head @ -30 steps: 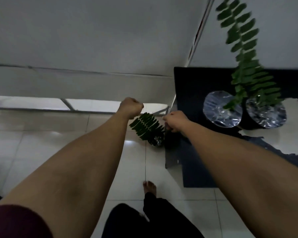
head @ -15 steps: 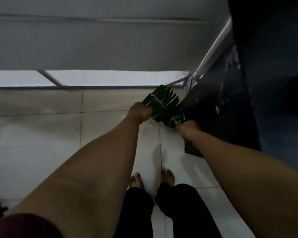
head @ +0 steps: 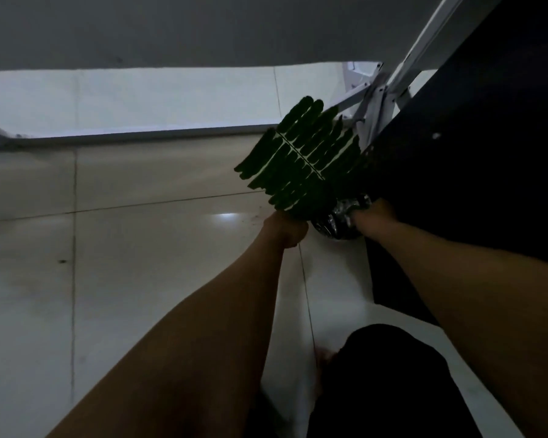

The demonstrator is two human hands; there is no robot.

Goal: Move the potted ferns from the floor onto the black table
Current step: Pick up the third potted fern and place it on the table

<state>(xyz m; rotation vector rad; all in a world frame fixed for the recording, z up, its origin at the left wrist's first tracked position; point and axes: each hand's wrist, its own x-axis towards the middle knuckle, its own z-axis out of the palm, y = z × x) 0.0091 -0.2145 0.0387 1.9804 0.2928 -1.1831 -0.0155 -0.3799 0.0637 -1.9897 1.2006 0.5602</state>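
A potted fern (head: 301,159) with dark green fronds stands on the tiled floor, its small pot (head: 336,222) wrapped in shiny foil. It sits right against the edge of the black table (head: 475,147), which fills the right side of the view. My left hand (head: 287,229) is closed at the left side of the pot, under the fronds. At the pot's right side my right hand (head: 372,213) grips the foil. The fingers of both hands are mostly hidden by the leaves and the pot.
White metal table legs (head: 380,102) rise behind the fern. A grey wall with a bright strip runs along the back. Pale floor tiles (head: 140,279) spread to the left. My dark-trousered legs (head: 383,384) are at the bottom.
I have bent lower, so the fern and floor look much closer and the table top has left the view. Both hands have come down and closed around the foil pot.
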